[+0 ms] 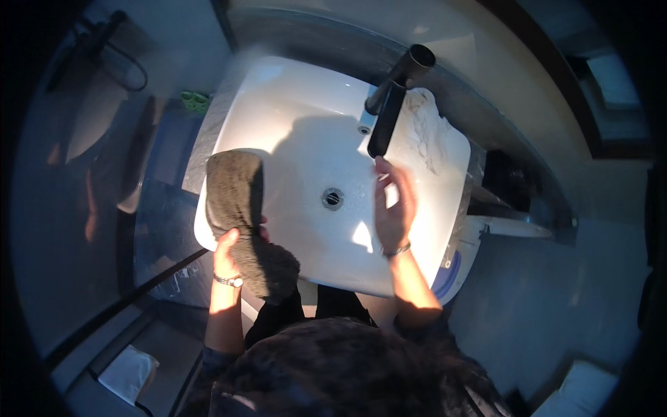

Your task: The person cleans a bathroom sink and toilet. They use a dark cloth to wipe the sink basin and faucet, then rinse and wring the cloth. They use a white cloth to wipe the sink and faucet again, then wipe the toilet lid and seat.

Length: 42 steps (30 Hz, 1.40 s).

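Observation:
My left hand (pixel 227 255) grips a grey-brown cloth, likely a towel (pixel 234 190), around its narrowed middle. The cloth's upper part lies over the left rim of the white washbasin (pixel 292 78), while its lower end hangs at the near edge. On the right, my right hand (pixel 394 208) is over the basin with fingers apart and nothing held. Its fingertips are at the end of the long lever (pixel 386 125) of a dark tap (pixel 411 60) and appear to touch it. A round drain (pixel 332 198) lies between my hands.
A crumpled white cloth (pixel 424 125) sits on the basin's back right corner, beside the tap. Further left are a green slotted item (pixel 195 101) and a wall-mounted shower fitting (pixel 107 34). A toilet seat (pixel 516 227) projects at the right.

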Each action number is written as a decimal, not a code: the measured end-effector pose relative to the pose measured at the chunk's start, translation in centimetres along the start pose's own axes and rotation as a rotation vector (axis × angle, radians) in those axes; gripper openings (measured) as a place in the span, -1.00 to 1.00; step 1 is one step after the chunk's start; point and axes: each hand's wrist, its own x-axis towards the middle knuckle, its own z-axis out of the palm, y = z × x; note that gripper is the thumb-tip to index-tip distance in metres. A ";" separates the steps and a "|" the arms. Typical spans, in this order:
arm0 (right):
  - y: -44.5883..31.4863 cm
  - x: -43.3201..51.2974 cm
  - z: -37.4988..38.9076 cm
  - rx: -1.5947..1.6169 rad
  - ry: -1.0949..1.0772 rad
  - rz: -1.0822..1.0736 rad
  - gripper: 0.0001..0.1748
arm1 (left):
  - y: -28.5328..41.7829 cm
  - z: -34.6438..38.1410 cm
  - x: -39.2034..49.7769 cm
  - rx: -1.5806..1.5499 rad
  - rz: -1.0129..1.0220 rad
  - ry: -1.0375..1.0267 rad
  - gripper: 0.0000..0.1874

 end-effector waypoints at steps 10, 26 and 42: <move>-5.0 -4.3 2.4 0.778 -0.737 0.518 -0.20 | -4.5 9.2 -3.6 1.223 0.282 -0.029 0.03; -17.3 -23.8 4.6 0.709 -0.960 0.431 -0.63 | -10.2 5.9 -27.9 0.679 0.895 0.878 -0.53; -4.2 -41.0 17.7 0.789 -0.911 1.345 -0.65 | -28.3 -11.9 -68.8 -0.880 1.506 1.242 -0.45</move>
